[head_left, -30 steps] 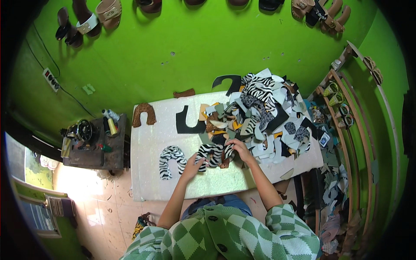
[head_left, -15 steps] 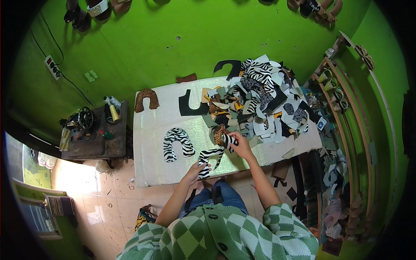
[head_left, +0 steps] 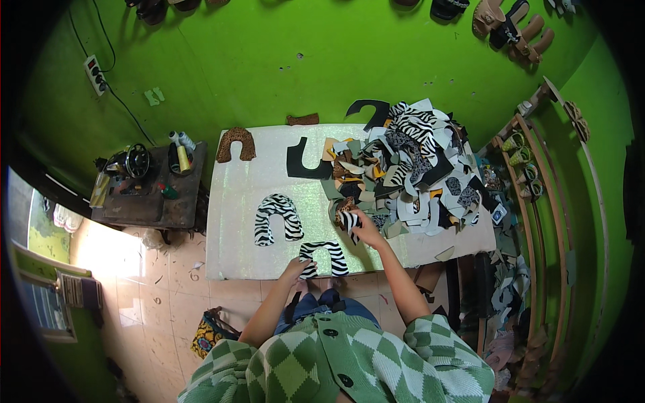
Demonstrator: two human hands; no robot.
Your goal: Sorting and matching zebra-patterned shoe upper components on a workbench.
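My left hand (head_left: 295,270) is closed on one leg of an arch-shaped zebra-print piece (head_left: 330,250) at the table's near edge. In my right hand (head_left: 367,231) is a smaller zebra-print piece (head_left: 349,219), pinched between the fingers beside the scrap pile. A leopard-print piece (head_left: 345,203) shows just behind it; whether my fingers also hold that one is unclear. Another zebra-print arch (head_left: 278,203) lies flat, farther left. Beyond it are a leopard-print arch (head_left: 237,137) and a black U-shaped piece (head_left: 295,164).
A heap of mixed scraps (head_left: 403,158) covers the right half of the white-topped table (head_left: 232,221). On the left stands a sewing machine (head_left: 131,163) with thread spools (head_left: 180,154). A wooden rack (head_left: 527,174) lines the right wall, and sandals (head_left: 497,23) hang above.
The zebra-print arch in my left hand has straightened out and sits apart from my right hand's piece. My right hand still holds its piece. The whole view has shifted slightly.
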